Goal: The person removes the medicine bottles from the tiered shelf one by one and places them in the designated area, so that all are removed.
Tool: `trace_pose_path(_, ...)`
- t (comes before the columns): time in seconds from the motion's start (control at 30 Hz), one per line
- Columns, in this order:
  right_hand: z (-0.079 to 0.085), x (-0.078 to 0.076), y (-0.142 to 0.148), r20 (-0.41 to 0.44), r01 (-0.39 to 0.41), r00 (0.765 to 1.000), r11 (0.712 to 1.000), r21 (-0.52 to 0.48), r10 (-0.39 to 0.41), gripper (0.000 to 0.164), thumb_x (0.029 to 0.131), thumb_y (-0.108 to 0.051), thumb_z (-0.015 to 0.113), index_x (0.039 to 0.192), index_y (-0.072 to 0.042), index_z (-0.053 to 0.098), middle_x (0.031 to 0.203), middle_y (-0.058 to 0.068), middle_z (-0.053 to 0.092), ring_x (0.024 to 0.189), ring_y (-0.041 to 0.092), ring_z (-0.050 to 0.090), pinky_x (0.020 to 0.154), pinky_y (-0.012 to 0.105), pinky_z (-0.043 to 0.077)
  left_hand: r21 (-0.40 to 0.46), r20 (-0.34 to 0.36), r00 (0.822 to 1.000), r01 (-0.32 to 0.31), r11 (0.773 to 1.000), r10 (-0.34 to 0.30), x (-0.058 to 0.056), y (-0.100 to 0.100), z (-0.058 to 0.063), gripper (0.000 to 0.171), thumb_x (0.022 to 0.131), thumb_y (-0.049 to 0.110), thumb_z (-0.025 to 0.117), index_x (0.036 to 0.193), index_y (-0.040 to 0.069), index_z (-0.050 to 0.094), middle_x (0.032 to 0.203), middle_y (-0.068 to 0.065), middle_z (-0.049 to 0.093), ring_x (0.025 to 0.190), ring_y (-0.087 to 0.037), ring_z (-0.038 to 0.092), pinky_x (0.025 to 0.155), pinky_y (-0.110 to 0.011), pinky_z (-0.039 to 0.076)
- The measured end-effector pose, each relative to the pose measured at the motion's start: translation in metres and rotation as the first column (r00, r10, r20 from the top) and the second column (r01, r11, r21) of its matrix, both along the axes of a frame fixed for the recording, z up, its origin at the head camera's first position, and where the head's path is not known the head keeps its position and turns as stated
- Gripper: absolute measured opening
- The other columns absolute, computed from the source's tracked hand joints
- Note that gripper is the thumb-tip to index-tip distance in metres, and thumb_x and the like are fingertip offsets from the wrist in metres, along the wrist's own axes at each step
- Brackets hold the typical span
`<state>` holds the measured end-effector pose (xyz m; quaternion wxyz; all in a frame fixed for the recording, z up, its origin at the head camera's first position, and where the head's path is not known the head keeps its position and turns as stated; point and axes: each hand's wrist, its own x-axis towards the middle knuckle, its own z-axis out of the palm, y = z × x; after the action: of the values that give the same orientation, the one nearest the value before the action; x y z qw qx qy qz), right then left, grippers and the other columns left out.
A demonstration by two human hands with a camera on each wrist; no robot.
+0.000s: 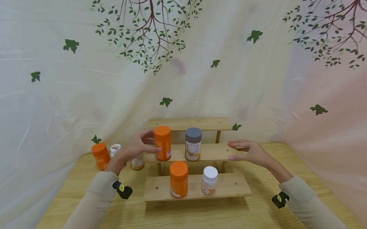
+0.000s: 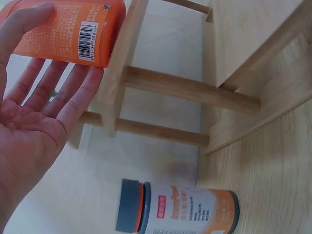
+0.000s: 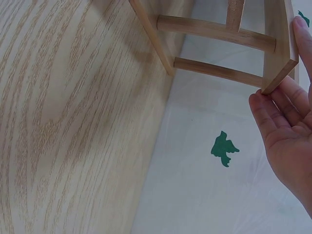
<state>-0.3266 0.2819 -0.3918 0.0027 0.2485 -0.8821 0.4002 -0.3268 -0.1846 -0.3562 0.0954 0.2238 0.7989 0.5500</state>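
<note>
My left hand (image 1: 135, 146) holds an orange supplement bottle (image 1: 162, 142) at the left part of the middle tier, thumb on the near side and fingers behind. In the left wrist view its barcode label (image 2: 88, 41) faces the camera. My right hand (image 1: 249, 152) grips the right end of the wooden step shelf's middle board (image 1: 217, 151), with the thumb at the front edge and fingers at the back. A grey-capped bottle (image 1: 193, 144) stands on that board. Below, the lowest board (image 1: 161, 188) bears another orange bottle (image 1: 179, 179) and a small white-capped bottle (image 1: 210, 180).
Left of the shelf on the wooden table (image 1: 120, 220) stand an orange bottle (image 1: 101, 156), a white-lidded bottle (image 1: 115, 148) and a dark-capped bottle (image 2: 185, 209), partly hidden by my left arm. The top board (image 1: 190, 124) bears nothing. A leaf-printed curtain (image 1: 198, 91) hangs behind.
</note>
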Motion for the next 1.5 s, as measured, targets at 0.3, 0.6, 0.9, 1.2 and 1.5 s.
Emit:
trace_pose_path(0.3,0.002,0.0,-0.001,0.003,-0.005,1.0,1.0,0.007,0.005,0.061,0.086,-0.023,0.083,0.139,-0.002,0.062,0.147,0.019,0.057,0.136,0.041,0.053,0.11,0.056,0.046,-0.031,-0.016,1.0,-0.015,0.999,0.015,0.009,-0.021,0.013,0.078,0.087,0.018,0.082,0.152,0.006,0.039,0.149,-0.019,0.051,0.136,-0.041,0.052,0.11,-0.055,0.048)
trace_pose_path(0.6,0.001,0.0,-0.001,-0.018,-0.001,1.0,1.0,0.01,0.002,0.06,0.086,-0.024,0.083,0.138,-0.001,0.062,0.146,0.019,0.058,0.135,0.042,0.053,0.109,0.056,0.048,-0.033,-0.021,0.998,-0.066,0.997,0.065,0.019,-0.041,0.017,0.076,0.09,0.016,0.078,0.152,0.006,0.036,0.15,-0.02,0.048,0.135,-0.042,0.049,0.107,-0.052,0.051)
trace_pose_path(0.9,0.001,-0.001,0.001,-0.002,0.009,1.0,1.0,0.019,-0.009,0.065,0.084,-0.028,0.085,0.139,-0.002,0.062,0.147,0.015,0.058,0.139,0.039,0.05,0.11,0.053,0.047,-0.044,-0.087,0.987,-0.139,0.989,0.135,0.033,-0.063,0.022,0.068,0.09,0.016,0.079,0.147,0.003,0.044,0.146,-0.021,0.053,0.132,-0.041,0.053,0.106,-0.054,0.051)
trace_pose_path(1.2,0.0,-0.003,0.001,0.003,0.0,1.0,1.0,0.018,0.0,0.066,0.084,-0.03,0.084,0.14,-0.003,0.061,0.148,0.015,0.057,0.139,0.039,0.051,0.11,0.054,0.047,-0.1,-0.117,0.974,-0.207,0.973,0.195,0.045,-0.083,0.02,0.072,0.091,0.019,0.078,0.15,0.001,0.039,0.148,-0.022,0.05,0.131,-0.043,0.053,0.105,-0.053,0.052)
trace_pose_path(1.5,-0.001,-0.002,0.0,0.008,0.003,1.0,1.0,0.012,-0.003,0.065,0.084,-0.03,0.085,0.139,-0.004,0.062,0.147,0.015,0.058,0.139,0.039,0.051,0.11,0.054,0.047,-0.049,-0.154,0.958,-0.254,0.966,0.244,0.049,-0.097,0.011,0.063,0.088,0.015,0.081,0.14,0.003,0.049,0.124,0.002,0.063,0.108,-0.012,0.066,0.086,-0.026,0.059)
